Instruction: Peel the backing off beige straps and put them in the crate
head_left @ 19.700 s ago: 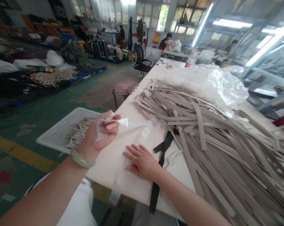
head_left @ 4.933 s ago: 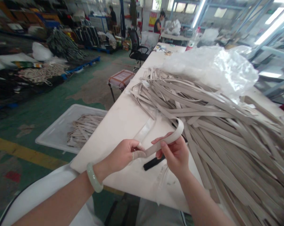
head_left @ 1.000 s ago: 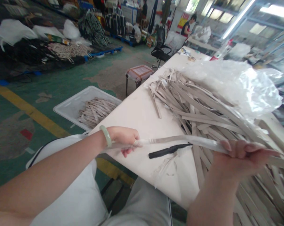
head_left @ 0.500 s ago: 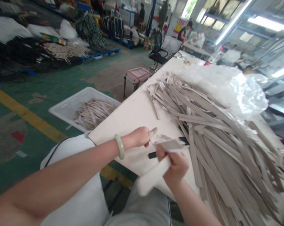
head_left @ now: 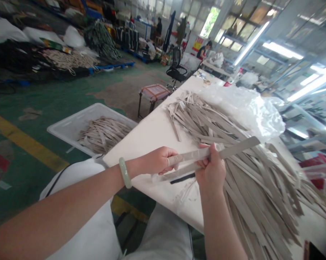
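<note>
Both my hands hold one long grey strip [head_left: 233, 147] above the near edge of the white table [head_left: 154, 131]. My left hand [head_left: 157, 160], with a green bangle on the wrist, is closed on the strip's left end. My right hand [head_left: 211, 169] is closed round the strip further along, and the free end sticks out to the right. A large heap of grey strips [head_left: 249, 180] covers the table to the right of my hands. A black strip [head_left: 182, 178] lies on the table just under my hands.
A white tray [head_left: 71, 124] with several grey strips sits on the floor to the left. Crumpled clear plastic [head_left: 246, 108] lies behind the heap. A small stool [head_left: 153, 93] and an office chair [head_left: 176, 70] stand beyond the table. People work at far tables.
Half a second ago my right hand held a folded pale piece low by the table edge; now both hands hold a grey strip stretched out between them, higher up.
</note>
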`<act>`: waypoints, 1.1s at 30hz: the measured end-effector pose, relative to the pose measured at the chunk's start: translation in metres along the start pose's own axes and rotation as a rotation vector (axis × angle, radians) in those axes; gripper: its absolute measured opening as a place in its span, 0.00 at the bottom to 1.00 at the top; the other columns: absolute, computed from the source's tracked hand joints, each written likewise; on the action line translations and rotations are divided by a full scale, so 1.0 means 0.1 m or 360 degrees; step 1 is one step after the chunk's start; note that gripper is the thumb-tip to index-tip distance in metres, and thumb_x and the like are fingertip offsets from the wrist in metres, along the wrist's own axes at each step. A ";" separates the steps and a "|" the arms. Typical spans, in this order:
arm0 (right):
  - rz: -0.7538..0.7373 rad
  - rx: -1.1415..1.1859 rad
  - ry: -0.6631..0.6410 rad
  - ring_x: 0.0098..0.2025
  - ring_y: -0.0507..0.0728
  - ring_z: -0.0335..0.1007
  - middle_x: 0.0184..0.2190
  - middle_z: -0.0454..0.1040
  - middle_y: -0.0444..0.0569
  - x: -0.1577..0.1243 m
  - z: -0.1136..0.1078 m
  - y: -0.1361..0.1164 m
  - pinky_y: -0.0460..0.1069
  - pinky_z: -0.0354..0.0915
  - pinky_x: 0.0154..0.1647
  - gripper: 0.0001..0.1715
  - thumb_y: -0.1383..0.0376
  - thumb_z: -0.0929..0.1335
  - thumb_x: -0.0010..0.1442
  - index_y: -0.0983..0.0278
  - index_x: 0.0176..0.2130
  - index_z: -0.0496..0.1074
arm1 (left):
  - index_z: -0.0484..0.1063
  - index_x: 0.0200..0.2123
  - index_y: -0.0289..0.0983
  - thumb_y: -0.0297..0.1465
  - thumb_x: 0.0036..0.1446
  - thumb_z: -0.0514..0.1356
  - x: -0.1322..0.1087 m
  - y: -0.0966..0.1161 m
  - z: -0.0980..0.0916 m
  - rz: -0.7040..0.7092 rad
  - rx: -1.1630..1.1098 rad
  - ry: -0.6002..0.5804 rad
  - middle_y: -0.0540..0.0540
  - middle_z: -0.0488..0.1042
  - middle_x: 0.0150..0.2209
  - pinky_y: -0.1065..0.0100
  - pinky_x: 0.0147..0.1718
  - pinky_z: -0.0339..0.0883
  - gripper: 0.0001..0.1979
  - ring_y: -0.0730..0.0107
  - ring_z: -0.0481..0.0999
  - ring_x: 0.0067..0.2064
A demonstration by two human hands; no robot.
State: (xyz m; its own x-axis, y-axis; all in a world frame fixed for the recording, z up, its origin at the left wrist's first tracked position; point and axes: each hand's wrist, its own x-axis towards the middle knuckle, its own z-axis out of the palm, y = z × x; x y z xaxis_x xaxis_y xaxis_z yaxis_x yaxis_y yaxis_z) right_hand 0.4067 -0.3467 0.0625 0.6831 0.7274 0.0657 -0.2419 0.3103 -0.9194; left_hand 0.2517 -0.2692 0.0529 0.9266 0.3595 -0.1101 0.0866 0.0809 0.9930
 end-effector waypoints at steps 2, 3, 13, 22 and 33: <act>0.0053 -0.0007 -0.0025 0.16 0.46 0.40 0.14 0.47 0.34 -0.12 0.08 0.09 0.45 0.41 0.17 0.22 0.50 0.70 0.57 0.67 0.28 0.75 | 0.64 0.27 0.36 0.42 0.61 0.54 -0.01 0.00 0.02 0.0058 0.0042 0.0081 0.56 0.58 0.16 0.74 0.16 0.48 0.16 0.80 0.55 0.17; 0.0072 0.0001 -0.0028 0.17 0.46 0.41 0.14 0.47 0.34 -0.19 0.13 0.15 0.45 0.42 0.17 0.23 0.49 0.69 0.57 0.66 0.27 0.73 | 0.64 0.27 0.36 0.42 0.61 0.55 -0.01 0.01 0.03 0.0080 0.0080 0.0107 0.55 0.59 0.17 0.75 0.17 0.48 0.16 0.80 0.56 0.17; -0.0179 -0.0145 0.0153 0.20 0.46 0.41 0.18 0.47 0.35 -0.29 0.13 0.24 0.46 0.41 0.20 0.17 0.55 0.73 0.55 0.67 0.36 0.78 | 0.70 0.30 0.35 0.43 0.59 0.56 -0.06 0.03 -0.15 0.0006 0.0118 0.0076 0.56 0.58 0.15 0.73 0.17 0.48 0.16 0.78 0.54 0.16; -0.0073 -0.0215 0.0186 0.25 0.50 0.62 0.24 0.70 0.44 -0.52 0.17 0.45 0.46 0.60 0.27 0.19 0.52 0.72 0.56 0.66 0.37 0.79 | 0.72 0.29 0.33 0.42 0.62 0.55 -0.06 0.02 0.00 0.0268 0.0350 0.0126 0.53 0.62 0.21 0.73 0.23 0.51 0.19 0.77 0.59 0.23; -0.0177 -0.0256 -0.0200 0.58 0.61 0.67 0.59 0.68 0.51 -0.51 0.16 0.36 0.57 0.64 0.58 0.22 0.51 0.64 0.64 0.60 0.48 0.77 | 0.68 0.41 0.34 0.53 0.62 0.49 0.04 -0.15 0.06 0.0597 0.0553 0.0233 0.38 0.71 0.43 0.57 0.49 0.62 0.27 0.58 0.68 0.46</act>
State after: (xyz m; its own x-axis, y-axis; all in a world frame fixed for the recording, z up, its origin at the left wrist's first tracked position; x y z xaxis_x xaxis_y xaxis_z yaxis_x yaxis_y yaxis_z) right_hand 0.3524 -0.3631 0.0321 0.6056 0.7679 0.2089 -0.0498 0.2985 -0.9531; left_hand 0.2564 -0.2743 0.0376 0.8585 0.4327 0.2752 -0.1020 -0.3819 0.9186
